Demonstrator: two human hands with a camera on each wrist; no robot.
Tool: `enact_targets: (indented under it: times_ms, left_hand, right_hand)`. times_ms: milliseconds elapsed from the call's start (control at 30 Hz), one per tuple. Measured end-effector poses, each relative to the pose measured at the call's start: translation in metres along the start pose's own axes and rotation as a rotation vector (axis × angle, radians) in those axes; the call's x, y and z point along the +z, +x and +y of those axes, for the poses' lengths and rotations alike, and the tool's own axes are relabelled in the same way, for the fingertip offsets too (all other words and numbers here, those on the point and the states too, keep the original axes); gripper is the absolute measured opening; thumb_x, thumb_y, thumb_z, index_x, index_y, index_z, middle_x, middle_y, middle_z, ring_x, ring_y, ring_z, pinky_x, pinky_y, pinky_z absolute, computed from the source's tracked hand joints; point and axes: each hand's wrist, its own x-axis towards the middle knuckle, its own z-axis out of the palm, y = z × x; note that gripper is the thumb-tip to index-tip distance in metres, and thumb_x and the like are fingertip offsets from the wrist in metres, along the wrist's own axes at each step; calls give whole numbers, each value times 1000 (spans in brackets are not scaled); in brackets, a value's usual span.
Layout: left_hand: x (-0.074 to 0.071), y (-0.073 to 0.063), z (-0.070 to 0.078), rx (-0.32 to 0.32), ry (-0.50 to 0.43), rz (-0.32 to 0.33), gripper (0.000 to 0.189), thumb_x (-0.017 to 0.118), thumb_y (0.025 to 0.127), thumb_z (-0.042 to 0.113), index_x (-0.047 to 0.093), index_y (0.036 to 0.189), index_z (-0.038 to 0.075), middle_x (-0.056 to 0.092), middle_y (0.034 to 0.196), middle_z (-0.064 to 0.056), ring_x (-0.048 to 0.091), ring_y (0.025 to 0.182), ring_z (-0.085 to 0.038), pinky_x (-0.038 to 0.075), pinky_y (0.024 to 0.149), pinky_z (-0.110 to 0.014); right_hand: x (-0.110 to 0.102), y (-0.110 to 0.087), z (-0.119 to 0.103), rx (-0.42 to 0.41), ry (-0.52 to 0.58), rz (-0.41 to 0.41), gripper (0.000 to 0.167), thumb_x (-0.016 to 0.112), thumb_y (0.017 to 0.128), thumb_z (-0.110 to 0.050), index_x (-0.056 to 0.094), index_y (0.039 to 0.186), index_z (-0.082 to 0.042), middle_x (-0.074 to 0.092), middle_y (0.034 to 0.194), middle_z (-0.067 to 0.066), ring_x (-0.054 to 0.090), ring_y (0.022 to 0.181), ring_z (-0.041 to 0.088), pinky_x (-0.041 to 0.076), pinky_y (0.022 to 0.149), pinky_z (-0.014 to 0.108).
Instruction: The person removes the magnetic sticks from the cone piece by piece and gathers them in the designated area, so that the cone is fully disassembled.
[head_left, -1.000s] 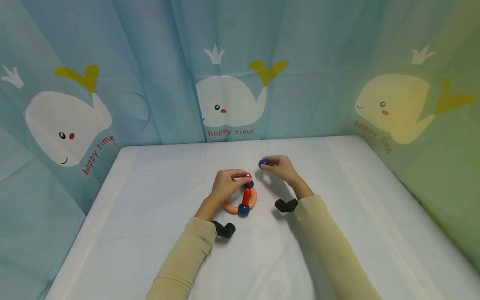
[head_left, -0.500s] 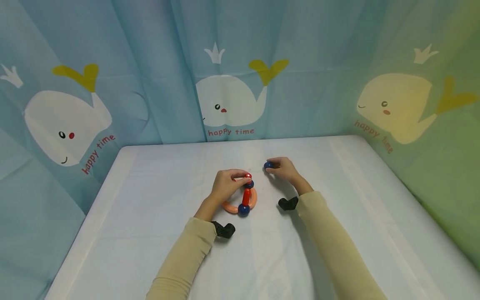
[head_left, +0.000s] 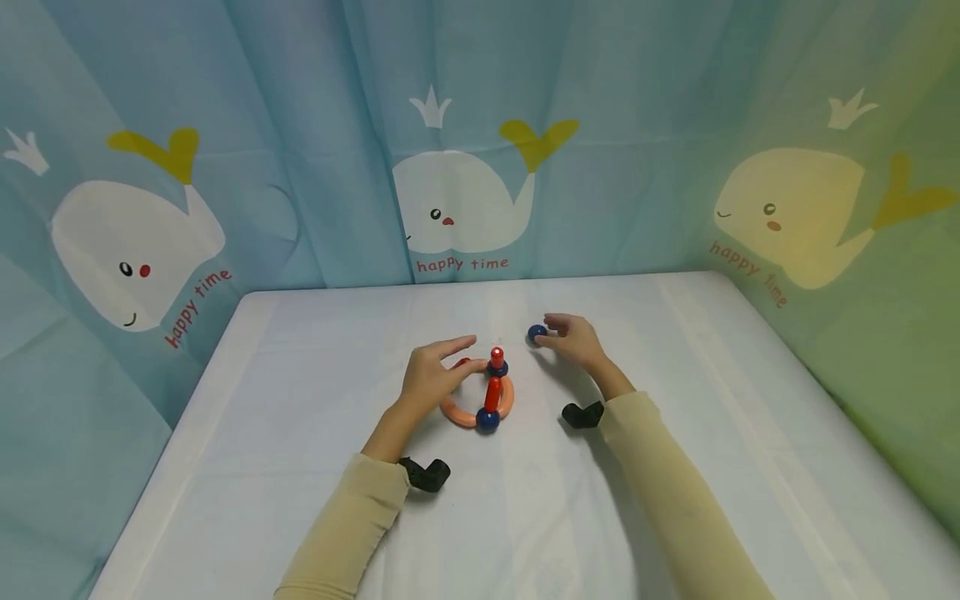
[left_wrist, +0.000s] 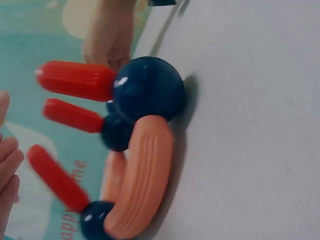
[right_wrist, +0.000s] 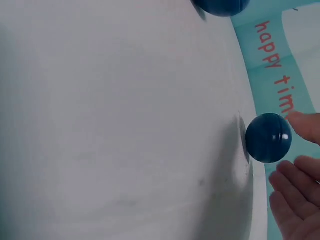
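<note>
A ring of curved orange rods [left_wrist: 145, 180] and blue balls [left_wrist: 149, 89] lies on the table. Red rods [left_wrist: 77, 80] stand up from its balls, several parts in all. At the ring's left side, my left hand [head_left: 431, 375] has its fingers spread, apart from the red rod [head_left: 497, 358] at the back. In the left wrist view only its fingertips [left_wrist: 7, 160] show, at the left edge. Beyond the ring to the right, a loose blue ball [right_wrist: 268, 138] sits on the table. My right hand [head_left: 576, 340] is beside it, thumb close to the ball, other fingers apart from it.
A white-covered table [head_left: 675, 358] extends around the hands. Behind it hangs a blue curtain [head_left: 322, 125] with printed whales. Black wrist cameras [head_left: 427, 475] are strapped at both sleeves.
My left hand has let go of the red rod and drawn back to the left. The right hand carried the blue ball slightly right, set it down and loosened its fingers.
</note>
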Motion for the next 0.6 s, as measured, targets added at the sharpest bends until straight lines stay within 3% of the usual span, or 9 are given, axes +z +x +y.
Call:
enact_targets:
  times_ms: [100,167,233,300,367,500,600]
  left_hand:
    - [-13,-13,3,50,15,-19,43,78,74,25,67,113,10,65,109,0,59,103,-15,47,87,-32]
    - [-19,-22,4,73,43,-85,44,77,75,27,67,113,9,67,106,-2,62,94,-16,49,81,-30]
    - [-20,-30,3,86,75,-171,45,77,75,28,67,113,7,69,89,-3,59,71,-15,47,66,-25]
    - [-19,-35,2,102,122,-246,46,77,75,29,67,113,6,66,69,-1,46,55,-12,38,53,-23]
    - [-14,-38,0,97,186,-310,48,76,75,32,66,114,6,57,58,4,37,51,-9,31,49,-22]
    - [-2,-39,-2,87,312,-410,47,74,75,39,67,112,10,52,61,10,39,55,-3,32,51,-19]
    - [5,-37,-2,111,360,-455,32,73,77,39,69,96,14,46,58,9,37,52,-3,29,49,-20]
  right_hand:
    - [-1,-8,2,-42,46,54,54,68,83,-15,48,126,10,52,123,25,48,115,37,37,97,43]
    - [-1,-14,5,-66,71,82,53,68,83,-14,49,125,11,53,121,26,49,114,37,37,97,42]
    - [-1,-19,5,-72,89,102,52,68,83,-13,49,124,11,53,121,26,49,114,37,37,97,41]
    - [-1,-24,4,-86,101,119,50,68,83,-12,50,123,11,54,121,26,50,113,37,37,97,41]
    - [0,-28,4,-104,121,137,49,69,82,-12,51,122,11,55,120,25,51,112,36,38,97,40]
    - [3,-36,2,-122,181,143,49,71,81,-11,53,120,10,56,119,23,52,111,34,38,97,37]
    - [6,-44,-3,-121,225,121,48,72,81,-12,55,120,9,56,119,22,52,111,32,39,96,35]
